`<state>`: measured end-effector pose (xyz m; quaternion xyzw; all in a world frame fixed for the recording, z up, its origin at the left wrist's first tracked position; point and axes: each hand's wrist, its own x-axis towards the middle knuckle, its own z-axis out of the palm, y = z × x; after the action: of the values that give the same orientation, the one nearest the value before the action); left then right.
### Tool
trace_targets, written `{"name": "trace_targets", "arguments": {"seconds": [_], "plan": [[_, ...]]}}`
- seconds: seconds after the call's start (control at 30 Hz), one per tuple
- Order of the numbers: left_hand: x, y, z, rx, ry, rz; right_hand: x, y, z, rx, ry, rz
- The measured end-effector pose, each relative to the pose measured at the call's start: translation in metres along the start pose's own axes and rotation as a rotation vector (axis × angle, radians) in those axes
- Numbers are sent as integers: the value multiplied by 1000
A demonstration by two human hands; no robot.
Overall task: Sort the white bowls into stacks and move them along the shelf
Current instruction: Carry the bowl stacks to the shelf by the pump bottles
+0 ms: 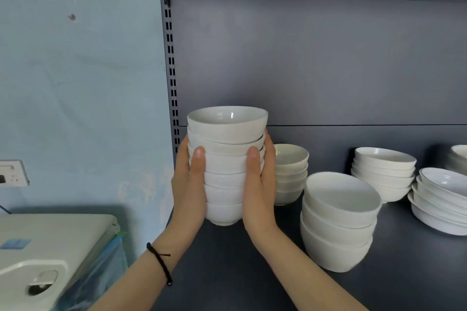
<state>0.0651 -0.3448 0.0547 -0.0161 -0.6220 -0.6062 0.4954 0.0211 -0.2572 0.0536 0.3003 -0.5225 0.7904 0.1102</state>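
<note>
Head view
Held stack: tall stack of white bowls (pixel 226 166) at frame centre, at the left end of the dark shelf (pixel 222 267); whether its foot touches cannot be told.
Left hand (pixel 188 184): at 9 o'clock of the stack, fingers wrapped on its side, thumb in front.
Right hand (pixel 260 184): at 3 o'clock, clasped likewise.
Other stacks: small-bowl stack (pixel 290 171) just behind at 3 o'clock; leaning three-bowl stack (pixel 338 222) at 4 o'clock.

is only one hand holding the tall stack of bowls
No, both the left hand and the right hand clasp the tall stack of bowls, one on each side.
</note>
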Motion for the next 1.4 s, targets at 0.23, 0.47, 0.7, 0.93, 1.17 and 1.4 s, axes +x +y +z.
{"name": "trace_targets", "arguments": {"seconds": [0.23,0.47,0.7,0.93,1.17,1.4], "plan": [[-41,71,27,-2,79,43,-26,-78,-29,61,-55,23],[-103,127,77,-41,90,44,-59,-147,-93,67,-80,19],[-173,159,155,-101,17,-6,-84,-197,-190,-34,-8,-65],[-231,162,254,-248,-76,-145,-99,-233,-299,-223,187,-76],[-266,142,367,-362,-296,-240,-93,-248,-413,-362,341,-133],[-284,105,491,-431,-386,-173,-54,-247,-526,-424,439,-195]]}}
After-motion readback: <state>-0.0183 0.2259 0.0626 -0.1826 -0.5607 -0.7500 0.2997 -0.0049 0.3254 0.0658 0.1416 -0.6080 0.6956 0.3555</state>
